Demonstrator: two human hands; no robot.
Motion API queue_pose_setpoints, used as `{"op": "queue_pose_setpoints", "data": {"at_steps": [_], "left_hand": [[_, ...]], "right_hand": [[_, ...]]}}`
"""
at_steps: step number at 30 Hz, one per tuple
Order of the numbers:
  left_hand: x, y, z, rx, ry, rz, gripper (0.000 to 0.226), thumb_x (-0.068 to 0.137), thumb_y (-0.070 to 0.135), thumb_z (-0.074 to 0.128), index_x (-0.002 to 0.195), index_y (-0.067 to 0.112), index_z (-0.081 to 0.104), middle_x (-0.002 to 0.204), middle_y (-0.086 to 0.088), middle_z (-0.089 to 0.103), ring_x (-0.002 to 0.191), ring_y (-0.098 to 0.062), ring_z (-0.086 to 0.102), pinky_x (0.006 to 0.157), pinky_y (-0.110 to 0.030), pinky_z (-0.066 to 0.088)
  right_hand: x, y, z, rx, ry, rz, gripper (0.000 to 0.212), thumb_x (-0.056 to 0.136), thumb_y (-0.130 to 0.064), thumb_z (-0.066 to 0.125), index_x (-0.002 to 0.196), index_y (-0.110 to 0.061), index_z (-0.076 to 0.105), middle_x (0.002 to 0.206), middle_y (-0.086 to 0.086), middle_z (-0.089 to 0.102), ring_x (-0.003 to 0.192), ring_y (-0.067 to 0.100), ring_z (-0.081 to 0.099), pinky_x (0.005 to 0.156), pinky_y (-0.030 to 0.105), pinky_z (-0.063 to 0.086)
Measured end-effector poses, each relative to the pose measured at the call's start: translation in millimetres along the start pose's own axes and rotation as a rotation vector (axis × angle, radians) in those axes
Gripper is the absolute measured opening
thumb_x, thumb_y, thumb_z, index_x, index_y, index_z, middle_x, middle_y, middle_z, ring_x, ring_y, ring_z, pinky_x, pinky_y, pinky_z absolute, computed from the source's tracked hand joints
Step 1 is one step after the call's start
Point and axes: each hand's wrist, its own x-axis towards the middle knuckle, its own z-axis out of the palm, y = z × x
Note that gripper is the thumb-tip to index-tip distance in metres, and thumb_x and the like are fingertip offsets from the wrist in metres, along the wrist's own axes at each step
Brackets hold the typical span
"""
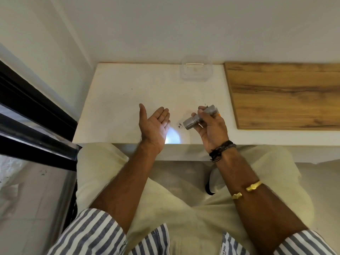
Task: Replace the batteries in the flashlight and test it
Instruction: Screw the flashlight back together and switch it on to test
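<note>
Striped sleeves [92,232] and pale trousers [184,218] fill the near field. Left grip [154,126] is released, palm up, fingers straight, holding nothing. Right grip [211,126], at its 3 o'clock, is clenched round the silver flashlight [198,117], lens aimed toward 8 o'clock. A bright patch [173,138] lies at the near edge of the white tabletop [119,100], beside the left palm. Judgement: batteries fitted, lamp working, test under way; only switching off remains. No loose batteries seen. A clear plastic tub [196,70] stands at 12 o'clock against the white wall, a wood-grain panel [285,94] at 2 o'clock, a dark window frame [27,111] at 9 o'clock.
</note>
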Motion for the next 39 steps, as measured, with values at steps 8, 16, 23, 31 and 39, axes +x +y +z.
{"op": "queue_pose_setpoints", "data": {"at_steps": [8, 16, 23, 31, 39], "left_hand": [[3, 7, -4, 0.031, 0.135, 0.124, 0.090, 0.092, 0.075, 0.026, 0.150, 0.006, 0.034, 0.157, -0.013, 0.035, 0.146, -0.028, 0.032, 0.123, -0.043, 0.020], [2, 5, -3, 0.062, 0.152, 0.145, 0.087, 0.094, 0.073, 0.021, 0.151, 0.009, 0.033, 0.158, -0.011, 0.035, 0.146, -0.029, 0.033, 0.122, -0.044, 0.020], [6, 9, -6, 0.002, 0.162, 0.140, 0.089, 0.094, 0.073, 0.026, 0.151, 0.006, 0.033, 0.158, -0.012, 0.035, 0.147, -0.027, 0.032, 0.123, -0.041, 0.019], [3, 6, -2, 0.063, 0.165, 0.153, 0.087, 0.094, 0.072, 0.023, 0.151, 0.007, 0.033, 0.157, -0.012, 0.036, 0.146, -0.029, 0.033, 0.122, -0.043, 0.022], [2, 5, -3, 0.055, 0.113, 0.117, 0.089, 0.092, 0.074, 0.025, 0.150, 0.007, 0.035, 0.157, -0.012, 0.037, 0.145, -0.027, 0.034, 0.122, -0.042, 0.022]], "right_hand": [[-7, 2, -1, -0.515, 0.158, -0.604, 0.023, 0.082, -0.018, 0.083, 0.103, -0.023, 0.074, 0.111, -0.001, 0.073, 0.101, 0.023, 0.070, 0.089, 0.052, 0.057], [-10, -5, 5, -0.358, 0.103, -0.632, 0.033, 0.088, -0.001, 0.076, 0.120, -0.005, 0.071, 0.119, 0.006, 0.073, 0.118, 0.018, 0.067, 0.101, 0.030, 0.053], [-7, -5, 4, -0.334, 0.197, -0.466, 0.010, 0.090, -0.006, 0.067, 0.098, -0.012, 0.069, 0.093, 0.005, 0.072, 0.086, 0.018, 0.068, 0.073, 0.042, 0.056], [-9, -4, 5, -0.383, 0.191, -0.661, 0.031, 0.093, -0.002, 0.069, 0.124, -0.005, 0.067, 0.126, 0.004, 0.070, 0.122, 0.015, 0.064, 0.107, 0.036, 0.051], [-4, -5, 2, -0.197, 0.104, -0.471, 0.028, 0.095, -0.013, 0.070, 0.122, -0.011, 0.068, 0.127, 0.003, 0.071, 0.125, 0.024, 0.063, 0.098, 0.043, 0.054]]}}
